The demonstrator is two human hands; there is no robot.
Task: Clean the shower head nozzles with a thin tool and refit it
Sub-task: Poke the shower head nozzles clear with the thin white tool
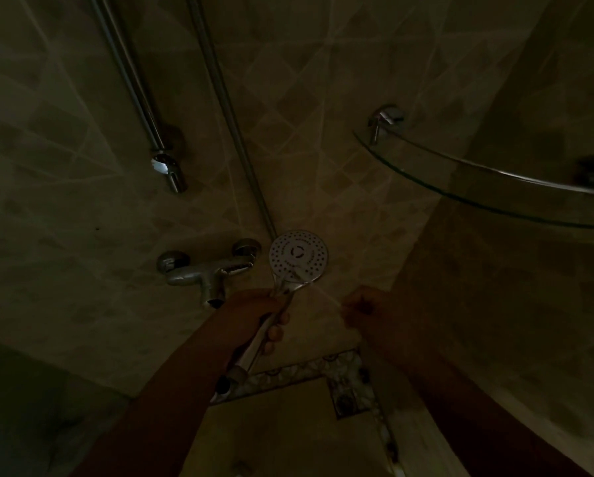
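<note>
A round white shower head [298, 255] with several dark nozzle holes faces me at the centre of the dim view. Its chrome handle [261, 333] runs down and left through my left hand [258, 313], whose fingers curl round it. My right hand [364, 308] is to the right of the head, fingers curled in a pinch. A thin pale tool [323, 293] runs from that pinch up-left to the head's lower rim. The light is too low to show the tip clearly.
A chrome mixer tap [206, 271] juts from the tiled wall just left of the shower head. The shower hose [226, 108] and a riser rail [133, 84] run up the wall. A curved glass corner shelf [478, 184] hangs at the upper right.
</note>
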